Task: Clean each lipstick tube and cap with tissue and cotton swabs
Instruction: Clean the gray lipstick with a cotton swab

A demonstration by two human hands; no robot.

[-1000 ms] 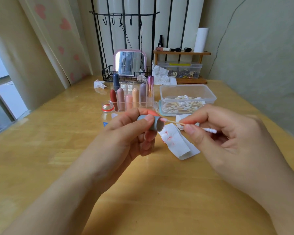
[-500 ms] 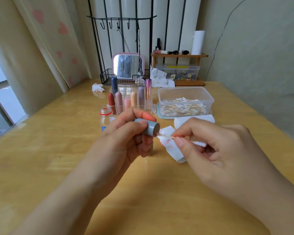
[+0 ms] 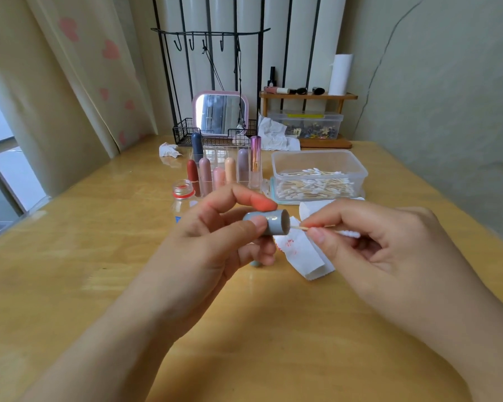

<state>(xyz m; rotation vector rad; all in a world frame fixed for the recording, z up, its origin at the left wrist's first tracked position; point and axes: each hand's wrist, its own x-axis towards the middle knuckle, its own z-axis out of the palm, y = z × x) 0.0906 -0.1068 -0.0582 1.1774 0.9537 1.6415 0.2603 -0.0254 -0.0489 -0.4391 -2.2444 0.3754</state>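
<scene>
Above the table (image 3: 70,285), left hand (image 3: 215,236) grips grey cap (image 3: 269,226), opening twd right hand (image 3: 375,239), which pinches cotton swab (image 3: 317,227), tip inside. Tissue (image 3: 305,253) w/ red smears underneath. Approx midway: other lipsticks (image 3: 212,175) wait in organiser.

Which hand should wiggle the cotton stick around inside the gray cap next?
Probably the right hand: it pinches the cotton swab, whose tip sits in the gray cap. The left hand holds that cap.
</scene>
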